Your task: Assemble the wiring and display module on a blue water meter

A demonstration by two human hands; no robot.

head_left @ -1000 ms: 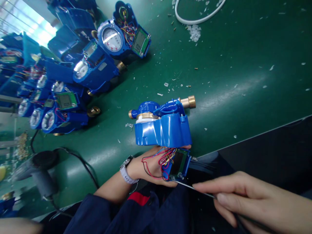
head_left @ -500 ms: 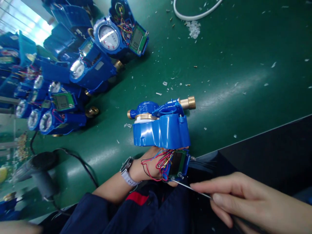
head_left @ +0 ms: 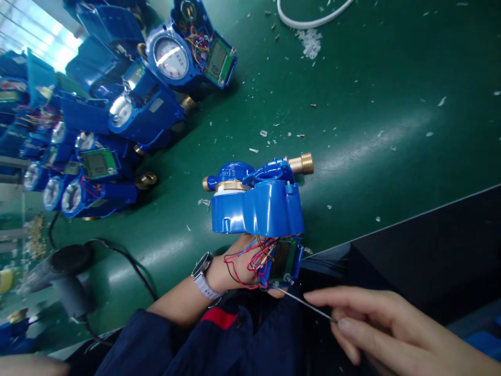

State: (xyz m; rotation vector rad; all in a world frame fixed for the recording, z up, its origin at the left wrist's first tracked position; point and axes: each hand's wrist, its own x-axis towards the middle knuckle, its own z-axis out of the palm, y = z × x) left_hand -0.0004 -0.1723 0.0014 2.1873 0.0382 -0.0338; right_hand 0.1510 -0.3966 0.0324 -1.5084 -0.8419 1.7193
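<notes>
My left hand (head_left: 238, 263), with a watch on the wrist, is closed around a small display module (head_left: 284, 261) in a blue frame; most of the fingers are behind it. Red, black and yellow wires (head_left: 256, 261) hang loosely at the module's left side. Just beyond, a blue water meter (head_left: 258, 209) with brass threaded ends lies on its side on the bench. My right hand (head_left: 383, 324) grips a slim screwdriver (head_left: 305, 303), its handle hidden by the palm. The metal tip meets the lower corner of the module.
Several opened blue water meters (head_left: 168, 57) with wires and displays crowd the left of the green bench (head_left: 371, 146). A dark heat gun (head_left: 72, 282) with a cord lies at lower left. Small screws and plastic scraps are scattered about. A white cable loop (head_left: 313, 23) is at the top.
The module has shifted very slightly up and left with my left hand. My right hand has moved a little left and down, the screwdriver tip still at the same corner.
</notes>
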